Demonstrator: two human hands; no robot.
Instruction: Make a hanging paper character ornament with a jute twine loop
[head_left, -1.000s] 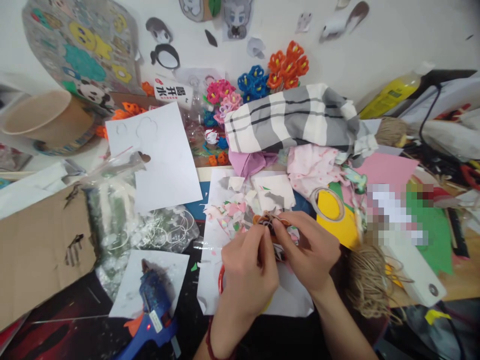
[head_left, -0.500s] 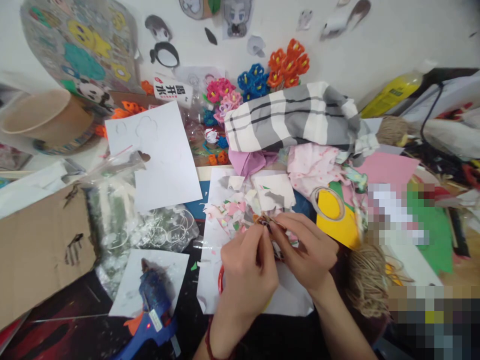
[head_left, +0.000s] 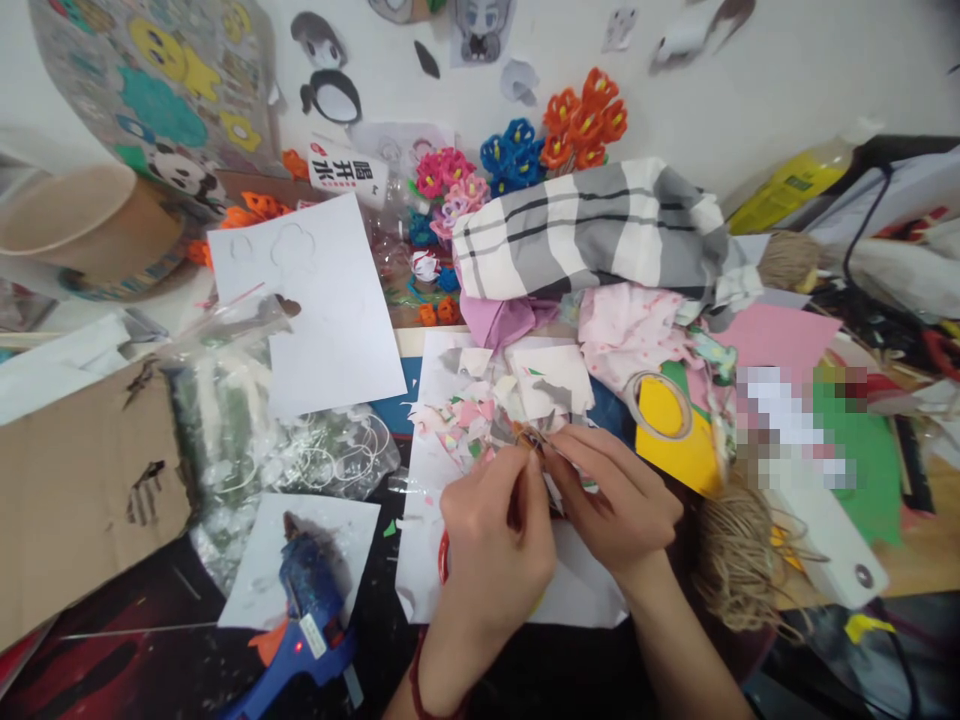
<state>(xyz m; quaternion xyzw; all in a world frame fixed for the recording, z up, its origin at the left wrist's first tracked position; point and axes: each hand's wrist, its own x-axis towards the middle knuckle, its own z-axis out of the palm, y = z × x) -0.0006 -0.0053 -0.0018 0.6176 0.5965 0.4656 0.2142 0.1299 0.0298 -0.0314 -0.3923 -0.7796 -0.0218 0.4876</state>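
Observation:
My left hand (head_left: 499, 535) and my right hand (head_left: 616, 490) meet over a white sheet of paper (head_left: 420, 570) strewn with paper scraps (head_left: 469, 415). Both are closed, fingertips pinched together on a small brownish piece (head_left: 529, 437). Most of that piece is hidden by the fingers, so its kind is unclear. Part of a red ring-like handle (head_left: 443, 556) shows beside my left hand, lying on the sheet. To the left, a blue hot glue gun (head_left: 311, 600) with a lit red light rests on a smaller white paper (head_left: 255, 575).
A tape roll (head_left: 660, 405) lies on yellow paper to the right, above a ball of twine (head_left: 739, 560) and a white power strip (head_left: 840, 555). Checkered cloth (head_left: 589, 235) and pipe-cleaner flowers (head_left: 581, 120) stand behind. Cardboard (head_left: 82, 500) and a plastic bag (head_left: 322, 455) lie left.
The view has shifted slightly. Both hands keep their pinch on the small brownish piece, with barely any movement of the fingers.

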